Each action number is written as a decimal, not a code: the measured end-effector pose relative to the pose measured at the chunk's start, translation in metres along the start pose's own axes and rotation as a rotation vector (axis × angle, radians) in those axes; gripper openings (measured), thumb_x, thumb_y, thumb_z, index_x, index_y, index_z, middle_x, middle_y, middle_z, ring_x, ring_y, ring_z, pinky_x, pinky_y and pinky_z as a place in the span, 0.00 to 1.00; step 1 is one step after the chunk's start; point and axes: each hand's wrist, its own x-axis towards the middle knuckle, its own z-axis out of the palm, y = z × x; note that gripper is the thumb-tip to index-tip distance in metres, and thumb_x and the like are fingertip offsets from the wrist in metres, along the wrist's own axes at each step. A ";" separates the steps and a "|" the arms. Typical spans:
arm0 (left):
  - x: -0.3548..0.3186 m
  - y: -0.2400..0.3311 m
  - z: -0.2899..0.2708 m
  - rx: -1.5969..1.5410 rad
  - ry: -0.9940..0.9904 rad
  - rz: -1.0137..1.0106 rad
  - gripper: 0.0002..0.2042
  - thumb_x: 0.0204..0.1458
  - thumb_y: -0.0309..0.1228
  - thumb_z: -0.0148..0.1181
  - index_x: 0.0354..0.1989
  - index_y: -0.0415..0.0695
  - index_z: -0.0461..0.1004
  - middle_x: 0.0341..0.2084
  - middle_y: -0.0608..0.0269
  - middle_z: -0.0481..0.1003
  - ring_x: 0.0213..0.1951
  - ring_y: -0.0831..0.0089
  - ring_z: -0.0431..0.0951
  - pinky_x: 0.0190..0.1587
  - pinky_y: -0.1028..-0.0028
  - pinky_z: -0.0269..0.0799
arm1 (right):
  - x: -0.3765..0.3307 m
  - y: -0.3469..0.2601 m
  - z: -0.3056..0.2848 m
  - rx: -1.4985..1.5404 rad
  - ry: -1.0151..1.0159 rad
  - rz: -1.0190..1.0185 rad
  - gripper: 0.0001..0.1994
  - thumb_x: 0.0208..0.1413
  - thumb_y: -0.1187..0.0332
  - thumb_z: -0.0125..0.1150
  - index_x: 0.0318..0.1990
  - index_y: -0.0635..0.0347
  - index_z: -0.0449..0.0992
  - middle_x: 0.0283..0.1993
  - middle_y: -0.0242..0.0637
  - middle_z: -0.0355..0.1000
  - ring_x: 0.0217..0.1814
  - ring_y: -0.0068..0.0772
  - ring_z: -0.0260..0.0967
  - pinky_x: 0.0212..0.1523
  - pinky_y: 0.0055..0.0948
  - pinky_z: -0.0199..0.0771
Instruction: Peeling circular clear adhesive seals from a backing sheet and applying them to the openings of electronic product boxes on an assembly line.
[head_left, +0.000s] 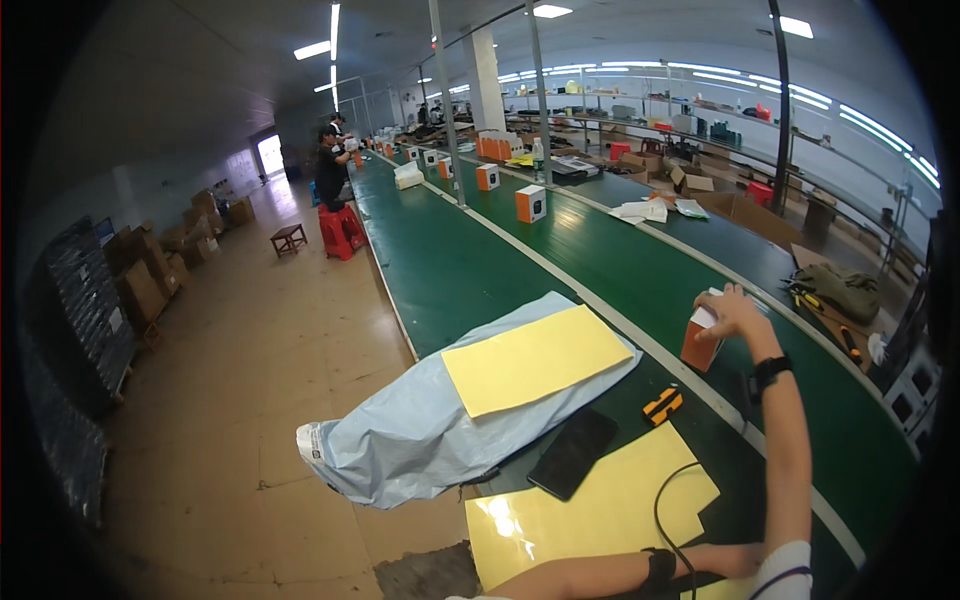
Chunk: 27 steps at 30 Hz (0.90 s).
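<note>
My right hand (pixel 738 314) reaches out over the green conveyor belt (pixel 590 235), its fingers curled over the top of a small orange and white box (pixel 701 348). My left hand (pixel 722 559) lies low in the picture, crossing beneath my right forearm, which hides its fingers. Close to it are a glossy yellow sheet (pixel 590 515) and a thin black cable (pixel 658 500). A black phone (pixel 573 455) rests partly on that sheet. Beyond the phone sits an orange and black tool (pixel 662 406). Another yellow sheet (pixel 535 360) lies on a pale blue plastic bag (pixel 385 455).
More orange and white boxes (pixel 531 204) stand along the belt. Metal posts (pixel 447 110) rise beside it. A person (pixel 332 165) works at the far left, near red stools (pixel 341 232). Cardboard cartons (pixel 142 285) are stacked by the left wall. Pliers (pixel 806 299) and a cloth bag (pixel 838 288) lie at right.
</note>
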 end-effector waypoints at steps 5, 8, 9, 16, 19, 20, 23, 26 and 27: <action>-0.004 0.023 -0.015 0.021 -0.048 -0.099 0.19 0.52 0.26 0.44 0.54 0.35 0.61 0.43 0.43 0.69 0.47 0.55 0.70 0.50 0.64 0.64 | -0.121 -0.006 -0.081 -0.085 0.194 -0.288 0.35 0.34 0.40 0.67 0.52 0.41 0.69 0.42 0.56 0.66 0.47 0.56 0.64 0.45 0.48 0.66; -0.012 0.027 -0.017 0.031 0.001 -0.132 0.18 0.52 0.25 0.44 0.52 0.35 0.62 0.41 0.44 0.70 0.45 0.53 0.70 0.48 0.63 0.65 | -0.222 -0.033 -0.131 -0.158 0.310 -0.457 0.34 0.38 0.45 0.66 0.55 0.43 0.66 0.41 0.59 0.66 0.46 0.59 0.64 0.47 0.48 0.64; -0.012 0.017 -0.014 0.084 0.025 -0.101 0.18 0.52 0.26 0.44 0.52 0.36 0.62 0.41 0.44 0.70 0.45 0.53 0.70 0.47 0.62 0.65 | -0.260 -0.043 -0.146 -0.180 0.321 -0.487 0.34 0.37 0.48 0.67 0.55 0.44 0.66 0.45 0.60 0.64 0.49 0.59 0.62 0.49 0.48 0.63; 0.001 0.026 -0.007 -0.148 0.098 -0.205 0.14 0.49 0.26 0.47 0.44 0.38 0.70 0.37 0.48 0.72 0.37 0.69 0.71 0.38 0.67 0.68 | -0.475 -0.036 -0.118 0.193 0.045 -0.469 0.28 0.27 0.44 0.71 0.40 0.44 0.78 0.44 0.49 0.63 0.43 0.48 0.64 0.42 0.40 0.65; -0.006 0.038 -0.022 0.012 0.342 -0.057 0.15 0.46 0.21 0.46 0.44 0.34 0.70 0.21 0.60 0.70 0.25 0.79 0.68 0.26 0.74 0.65 | -0.511 -0.051 -0.109 0.130 -0.182 -0.409 0.21 0.38 0.51 0.69 0.42 0.45 0.79 0.53 0.51 0.60 0.52 0.48 0.62 0.53 0.46 0.60; -0.010 0.044 -0.035 0.031 0.351 -0.084 0.15 0.46 0.21 0.48 0.44 0.36 0.70 0.19 0.63 0.69 0.22 0.83 0.66 0.22 0.76 0.62 | -0.516 -0.069 -0.109 0.139 -0.231 -0.341 0.18 0.44 0.54 0.67 0.44 0.48 0.78 0.57 0.51 0.59 0.56 0.48 0.61 0.58 0.48 0.59; -0.001 0.063 -0.049 0.066 0.527 -0.057 0.14 0.47 0.22 0.52 0.43 0.39 0.72 0.17 0.70 0.69 0.20 0.86 0.64 0.21 0.79 0.61 | -0.540 -0.065 -0.096 0.075 -0.234 -0.293 0.26 0.28 0.44 0.70 0.39 0.41 0.81 0.49 0.53 0.61 0.48 0.57 0.61 0.49 0.46 0.63; -0.035 0.103 -0.072 -0.091 0.537 -0.254 0.12 0.53 0.25 0.52 0.46 0.38 0.72 0.26 0.68 0.74 0.24 0.87 0.70 0.26 0.81 0.67 | -0.526 -0.045 -0.064 0.114 -0.084 -0.186 0.29 0.27 0.50 0.70 0.43 0.49 0.78 0.51 0.57 0.57 0.52 0.60 0.58 0.51 0.47 0.62; -0.031 0.113 -0.068 -0.210 0.501 -0.238 0.13 0.53 0.26 0.52 0.47 0.38 0.70 0.28 0.66 0.75 0.27 0.85 0.73 0.28 0.81 0.69 | -0.533 -0.040 -0.062 0.092 -0.120 -0.099 0.31 0.27 0.52 0.71 0.45 0.50 0.76 0.53 0.57 0.56 0.53 0.62 0.57 0.52 0.47 0.62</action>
